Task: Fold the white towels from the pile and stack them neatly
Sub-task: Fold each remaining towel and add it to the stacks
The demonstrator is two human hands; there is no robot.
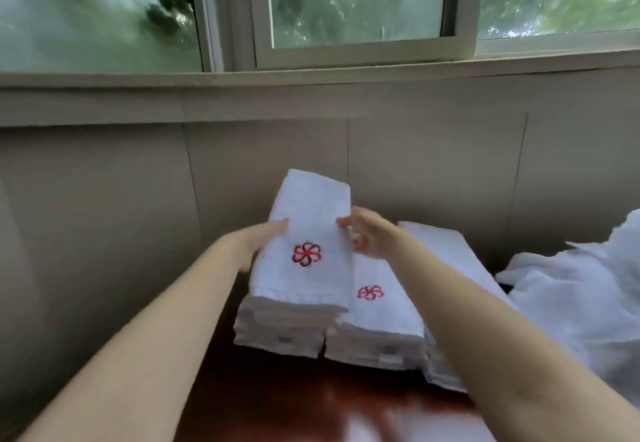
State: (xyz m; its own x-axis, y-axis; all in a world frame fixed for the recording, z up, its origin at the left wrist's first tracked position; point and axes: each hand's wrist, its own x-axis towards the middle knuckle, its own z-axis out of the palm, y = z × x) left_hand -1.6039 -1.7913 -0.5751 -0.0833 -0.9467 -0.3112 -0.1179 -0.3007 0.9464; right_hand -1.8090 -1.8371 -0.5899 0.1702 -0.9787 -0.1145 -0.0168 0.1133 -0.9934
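A folded white towel (304,244) with a red pinwheel-shaped embroidered mark (307,254) sits between the two hands, its long axis running away from the person toward the wall and leaning slightly right at the far end. Its near short edge lies over the leftmost stack of folded towels (277,330), while its far end rises above that stack.

The left hand (263,239) closes its grip on the towel's left long edge, thumb on top and fingers hidden beneath. The right hand (363,233) meets the right long edge, fingertips touching the cloth; whether it pinches the edge or only steadies it is unclear through the blur.

Just under and to the right of the right-hand grip stands a second stack (377,330), its top towel showing the same red mark. A third stack (446,258) lies further right, partly behind the right forearm. Beyond that, well right of both grips, sits the loose pile of unfolded white towels (581,289). All rest on a glossy reddish-brown surface (294,396) against a panelled wall (433,164) below a window (356,8).
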